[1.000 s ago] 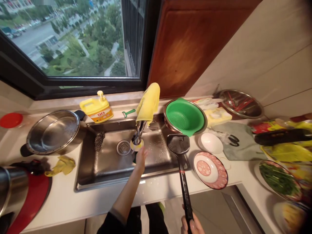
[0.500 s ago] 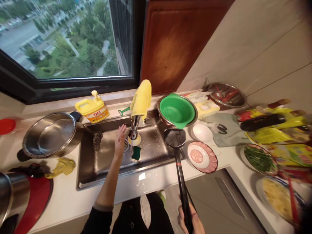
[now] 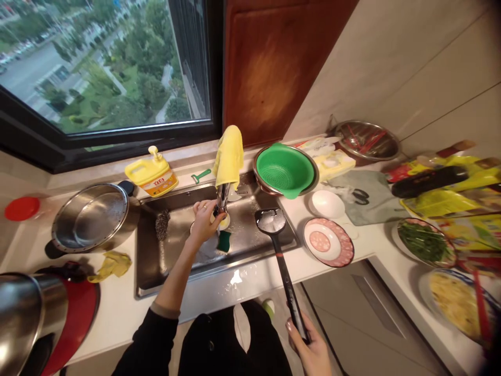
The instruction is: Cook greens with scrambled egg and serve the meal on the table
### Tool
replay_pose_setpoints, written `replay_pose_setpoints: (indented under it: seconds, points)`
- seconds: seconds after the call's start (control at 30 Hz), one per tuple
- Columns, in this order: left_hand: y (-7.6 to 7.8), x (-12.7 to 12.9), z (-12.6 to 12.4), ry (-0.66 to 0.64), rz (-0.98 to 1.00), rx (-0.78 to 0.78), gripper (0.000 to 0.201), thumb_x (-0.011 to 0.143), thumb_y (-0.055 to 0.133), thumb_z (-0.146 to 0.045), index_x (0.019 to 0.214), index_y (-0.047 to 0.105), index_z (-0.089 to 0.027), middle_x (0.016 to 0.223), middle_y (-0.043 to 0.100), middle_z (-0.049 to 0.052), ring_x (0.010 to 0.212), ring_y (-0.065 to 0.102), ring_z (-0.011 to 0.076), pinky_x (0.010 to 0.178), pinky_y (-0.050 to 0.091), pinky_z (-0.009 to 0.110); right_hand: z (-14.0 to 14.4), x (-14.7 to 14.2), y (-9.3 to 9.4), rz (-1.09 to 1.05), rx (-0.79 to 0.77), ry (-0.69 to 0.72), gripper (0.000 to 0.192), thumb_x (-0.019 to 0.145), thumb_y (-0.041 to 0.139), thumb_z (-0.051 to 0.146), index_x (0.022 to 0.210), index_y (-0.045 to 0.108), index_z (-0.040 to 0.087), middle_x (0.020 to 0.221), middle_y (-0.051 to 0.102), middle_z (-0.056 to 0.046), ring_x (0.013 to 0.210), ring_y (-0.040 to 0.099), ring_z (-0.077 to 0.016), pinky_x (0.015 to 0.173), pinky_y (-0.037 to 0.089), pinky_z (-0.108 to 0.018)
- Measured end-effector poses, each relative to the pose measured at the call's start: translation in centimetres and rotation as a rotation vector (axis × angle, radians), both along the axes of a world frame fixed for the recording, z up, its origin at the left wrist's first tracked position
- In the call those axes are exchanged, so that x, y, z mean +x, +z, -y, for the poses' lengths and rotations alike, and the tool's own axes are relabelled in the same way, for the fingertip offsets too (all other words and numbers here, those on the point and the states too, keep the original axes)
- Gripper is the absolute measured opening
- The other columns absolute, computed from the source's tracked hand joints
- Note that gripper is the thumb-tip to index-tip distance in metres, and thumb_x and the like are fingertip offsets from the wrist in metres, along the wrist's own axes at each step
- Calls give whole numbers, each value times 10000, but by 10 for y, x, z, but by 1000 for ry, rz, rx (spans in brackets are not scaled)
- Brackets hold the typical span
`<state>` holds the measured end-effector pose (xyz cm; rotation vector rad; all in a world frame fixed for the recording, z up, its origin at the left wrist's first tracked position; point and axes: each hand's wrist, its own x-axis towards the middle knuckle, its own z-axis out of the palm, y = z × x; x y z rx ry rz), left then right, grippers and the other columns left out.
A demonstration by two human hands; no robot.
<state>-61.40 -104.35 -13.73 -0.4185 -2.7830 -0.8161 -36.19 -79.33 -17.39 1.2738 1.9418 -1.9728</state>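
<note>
Head camera, nearest first: the right hand (image 3: 309,347) is clenched round the end of a black spatula's (image 3: 278,250) handle at the bottom edge, where part of the hand is cut off. The spatula's blade hangs over the right end of the steel sink (image 3: 172,261). Farther in, the left hand (image 3: 204,222) reaches over the basin with its fingers curled about the lower part of the faucet (image 3: 222,201); half a second ago that hand was open and flat, to the left of the spout and clear of it. A green sponge (image 3: 224,241) lies in the basin just right of that hand, and a steel scourer (image 3: 162,224) sits in the basin's left corner. A yellow cloth (image 3: 229,156) drapes over the faucet's top and hides it. Beyond the sink stand a yellow detergent bottle (image 3: 152,175) and a green colander (image 3: 285,169) set in a metal bowl. Right of the sink sits a patterned dish (image 3: 329,242). The plates at the far right are blurred, and the left hand covers the drain.
</note>
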Motion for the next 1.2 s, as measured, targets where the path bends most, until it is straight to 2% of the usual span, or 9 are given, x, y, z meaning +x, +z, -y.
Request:
replay_pose_setpoints:
  seconds: [0.1, 0.2, 0.3, 0.37, 0.47, 0.6, 0.8, 1.07, 1.2]
  points:
    - [-20, 7, 3, -9, 41, 4, 266, 828, 536, -302, 1061, 571, -180, 1046, 616, 101, 1052, 488, 244, 951, 283, 368, 0, -1, 2, -37, 29, 12, 535, 468, 792, 491, 894, 719, 174, 888, 717, -65, 883, 629, -245, 762, 513, -275]
    - [-51, 2, 7, 13, 126, 27, 235, 799, 574, -269, 1021, 588, -193, 1036, 628, 99, 1053, 499, 253, 950, 315, 377, -3, 1, 0, -93, 49, 11, 526, 462, 801, 477, 879, 723, 166, 883, 715, -76, 889, 627, -252, 747, 517, -276]
    - [-77, -25, 4, 58, 177, 57, 228, 802, 561, -259, 1014, 595, -181, 1049, 623, 113, 1032, 526, 245, 904, 381, 357, -6, 6, -4, -128, 50, -17, 541, 457, 806, 476, 886, 718, 159, 848, 710, -76, 837, 630, -239, 696, 519, -268]
    - [-85, -46, -3, 38, 200, 58, 232, 799, 566, -279, 999, 608, -170, 1046, 625, 123, 1022, 543, 243, 874, 410, 338, -7, 11, -6, -123, 36, -34, 562, 464, 799, 488, 909, 711, 157, 806, 702, -67, 767, 626, -217, 638, 512, -255]
    - [-87, -64, -11, -33, 259, 51, 239, 765, 610, -295, 975, 632, -183, 1003, 655, 97, 965, 585, 224, 839, 436, 308, -6, 18, -6, -77, -4, -64, 595, 488, 783, 511, 954, 693, 150, 683, 665, -33, 581, 570, -156, 500, 462, -230]
    - [-80, -55, -3, -68, 312, 19, 221, 740, 628, -274, 942, 644, -186, 911, 681, 74, 875, 617, 209, 796, 457, 300, -3, 20, 1, -14, -65, -130, 662, 464, 780, 549, 976, 665, 147, 588, 604, 7, 432, 432, -87, 410, 382, -219]
    - [-74, -48, 14, -45, 326, -33, 185, 711, 665, -293, 858, 651, -181, 882, 681, 86, 871, 620, 216, 778, 463, 288, -1, 11, 9, -13, -114, -132, 715, 428, 778, 569, 982, 650, 138, 564, 567, 23, 425, 411, -83, 403, 358, -222]
    - [-74, -55, -4, -44, 320, -54, 214, 738, 641, -285, 925, 650, -181, 919, 689, 89, 898, 621, 225, 797, 457, 291, -2, 11, 5, -25, -75, -94, 684, 462, 768, 560, 983, 652, 132, 594, 588, 5, 451, 439, -93, 419, 369, -222]
    - [-73, -50, -6, -41, 313, -45, 221, 766, 608, -261, 962, 640, -162, 949, 686, 103, 890, 621, 223, 785, 456, 296, -3, 11, 7, -24, -73, -135, 688, 439, 781, 548, 969, 644, 132, 597, 599, 3, 437, 426, -87, 415, 367, -223]
